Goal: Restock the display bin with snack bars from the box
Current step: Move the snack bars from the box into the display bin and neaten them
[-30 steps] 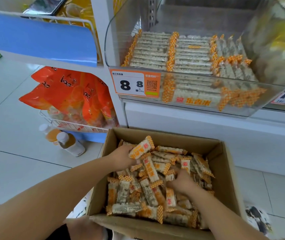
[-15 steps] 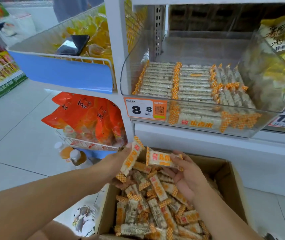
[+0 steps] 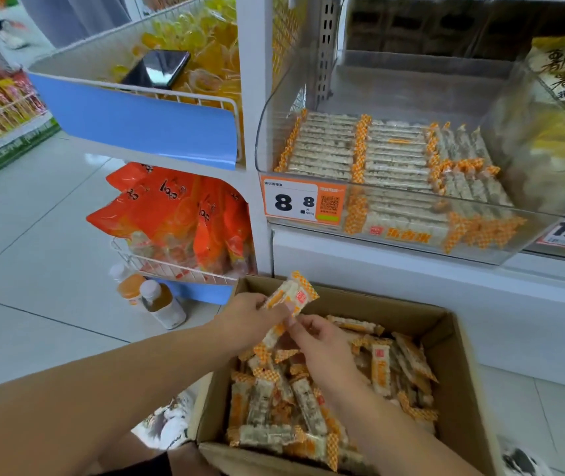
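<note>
While both my hands hover over the box (image 3: 459, 389), my left hand (image 3: 248, 319) grips some snack bars (image 3: 291, 293), their orange ends pointing up. My right hand (image 3: 322, 341) is just beside it, and its curled fingers (image 3: 303, 324) pinch the lower part of the same bars. Many more bars (image 3: 308, 403) lie loose in the box. Higher on the shelf stands the clear bin (image 3: 394, 242), with bars in neat rows inside.

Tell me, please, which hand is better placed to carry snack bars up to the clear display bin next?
Probably the left hand: it already grips snack bars raised above the box. The right hand sits lower, fingertips at those same bars. The display bin is up and right, so either could reach.
</note>
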